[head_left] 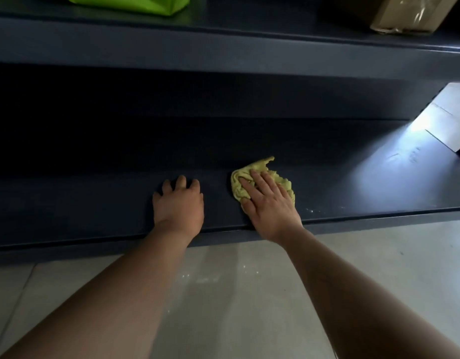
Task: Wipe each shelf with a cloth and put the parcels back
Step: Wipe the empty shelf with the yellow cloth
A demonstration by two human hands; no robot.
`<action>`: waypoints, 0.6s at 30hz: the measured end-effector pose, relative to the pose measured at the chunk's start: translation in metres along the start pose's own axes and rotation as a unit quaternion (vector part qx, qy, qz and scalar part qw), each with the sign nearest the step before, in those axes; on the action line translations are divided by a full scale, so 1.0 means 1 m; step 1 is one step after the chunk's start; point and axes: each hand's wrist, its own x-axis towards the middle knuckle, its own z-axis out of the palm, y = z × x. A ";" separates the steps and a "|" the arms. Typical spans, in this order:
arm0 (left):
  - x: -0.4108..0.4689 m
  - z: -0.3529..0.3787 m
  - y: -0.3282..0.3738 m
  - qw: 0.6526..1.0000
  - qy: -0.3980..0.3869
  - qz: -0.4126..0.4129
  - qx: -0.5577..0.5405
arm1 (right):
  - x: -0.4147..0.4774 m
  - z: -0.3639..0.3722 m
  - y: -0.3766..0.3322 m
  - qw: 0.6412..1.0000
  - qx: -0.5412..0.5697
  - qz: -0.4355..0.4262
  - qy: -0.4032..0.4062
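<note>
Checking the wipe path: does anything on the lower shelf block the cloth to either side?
Leftward, the left hand rests on the lower shelf beside the cloth, which the right hand presses. Rightward, nothing visible blocks it, only white specks near the front edge.

One view only, from the person's head. It looks forward and down, close to the low shelf; the floor is near, the upper shelf is far.
</note>
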 end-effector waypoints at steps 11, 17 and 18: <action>0.016 0.010 0.009 0.999 0.051 -0.002 0.020 | 0.048 -0.005 0.001 0.996 0.032 0.076 -0.028; 0.024 0.011 0.015 0.999 0.036 -0.013 0.025 | 0.080 0.000 -0.023 0.999 0.030 -0.004 -0.031; 0.024 0.010 0.016 0.999 0.033 -0.015 0.024 | 0.082 -0.001 -0.020 0.999 0.025 -0.002 -0.031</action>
